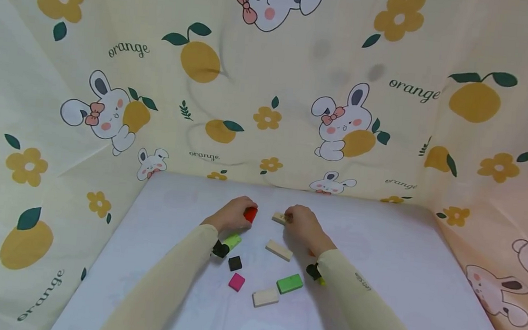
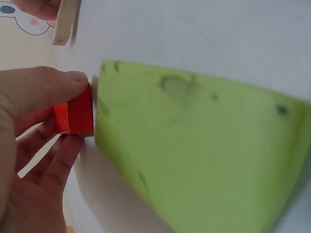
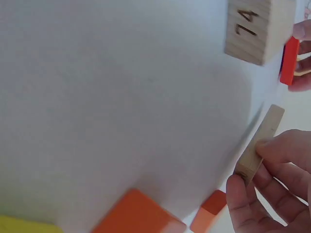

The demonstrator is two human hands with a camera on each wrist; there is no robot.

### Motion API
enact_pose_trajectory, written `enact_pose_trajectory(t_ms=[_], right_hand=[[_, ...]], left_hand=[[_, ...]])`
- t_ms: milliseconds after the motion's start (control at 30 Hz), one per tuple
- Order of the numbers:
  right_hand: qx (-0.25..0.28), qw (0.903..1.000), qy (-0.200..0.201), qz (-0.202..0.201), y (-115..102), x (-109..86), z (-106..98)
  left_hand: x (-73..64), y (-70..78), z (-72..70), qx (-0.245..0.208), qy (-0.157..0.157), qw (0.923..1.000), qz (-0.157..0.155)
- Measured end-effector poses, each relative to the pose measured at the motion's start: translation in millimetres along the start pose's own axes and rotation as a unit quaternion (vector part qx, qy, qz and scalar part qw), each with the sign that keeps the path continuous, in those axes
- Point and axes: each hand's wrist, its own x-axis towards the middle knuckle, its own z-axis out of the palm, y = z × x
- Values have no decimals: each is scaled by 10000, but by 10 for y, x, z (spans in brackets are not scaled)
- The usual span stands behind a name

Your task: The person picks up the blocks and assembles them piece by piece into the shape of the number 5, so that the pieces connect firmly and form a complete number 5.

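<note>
"What's close?"
"A pale block (image 1: 265, 298), then a green block (image 1: 290, 283). Farther up the table (image 1: 378, 259) — both hands."
"Doing what?"
"The holding step, I think. The left hand (image 1: 233, 215) pinches a red block (image 1: 250, 214) between thumb and fingers; the right hand (image 1: 304, 226) pinches a wooden block (image 1: 279, 217) the same way."
"And next?"
"That calls for a steady grip, I'd guess — the red one's bright, the wooden one's long and thin."
</note>
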Motion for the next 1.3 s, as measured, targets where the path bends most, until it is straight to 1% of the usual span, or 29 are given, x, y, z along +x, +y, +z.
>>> enact_pose_trajectory(t_ms=[100, 200, 300, 367, 600, 767, 867, 1000, 1133, 1300], right_hand=[[-39, 10000, 21, -73, -9, 36, -40], [-62, 10000, -1, -37, -16, 79, -84], [-67, 10000, -44, -52, -24, 121, -123], [-103, 9999, -55, -119, -33, 149, -141], [-428, 9982, -64, -413, -56, 218, -165], [-416, 9977, -133, -512, -82, 265, -145], [-319, 9984, -262, -384, -103, 289, -117], [-251, 9986, -388, -251, -95, 314, -68], [-239, 9985, -388, -310, -77, 344, -16], [-193, 9983, -389, -389, -76, 360, 32]], left_hand=[[26, 1, 2, -30, 53, 10000, -31], [61, 15, 12, -17, 60, 10000, -30], [90, 41, 24, 72, 41, 9999, -59], [102, 66, 28, 117, 58, 9999, -108], [112, 164, 57, 26, 137, 9997, -214], [136, 213, 99, 55, 204, 9996, -161], [163, 234, 132, 36, 201, 9997, -155], [193, 228, 174, 119, 154, 9997, -147], [201, 216, 178, 174, 158, 9996, -127], [205, 213, 179, 144, 134, 9997, -176]])
